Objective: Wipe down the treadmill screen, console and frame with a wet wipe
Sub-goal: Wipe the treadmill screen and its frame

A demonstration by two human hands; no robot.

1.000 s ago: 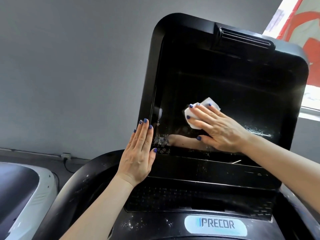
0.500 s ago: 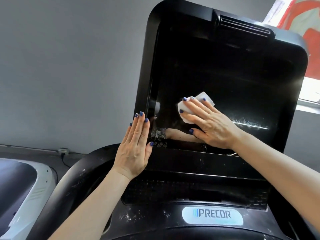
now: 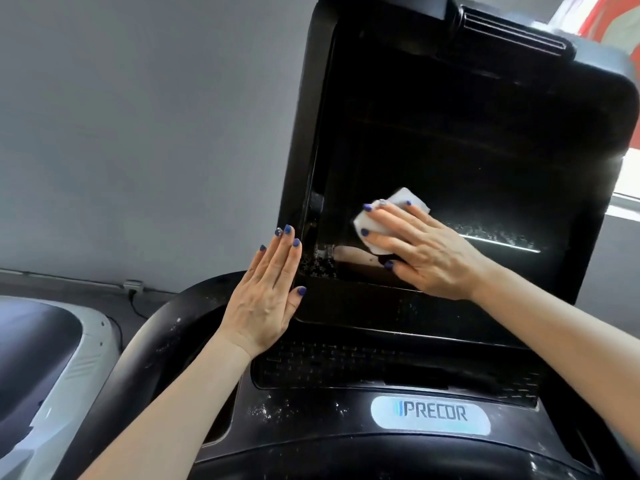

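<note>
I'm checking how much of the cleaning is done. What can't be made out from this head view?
- Most of the wet wipe: hidden under the right hand.
- Screen top and right corners: cut off by the picture's edges.
- Left edge of the screen's lower frame: covered by the left hand.
- Console buttons: too dark to tell apart.
- Treadmill belt and lower frame: out of view.

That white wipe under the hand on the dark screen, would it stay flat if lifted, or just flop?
The wet wipe would likely flop: it looks thin and folded, its edges bending round the right hand. Probably very light, since flat fingers alone hold it against the upright screen. It seemingly slides easily; a streak trails beside it.
</note>
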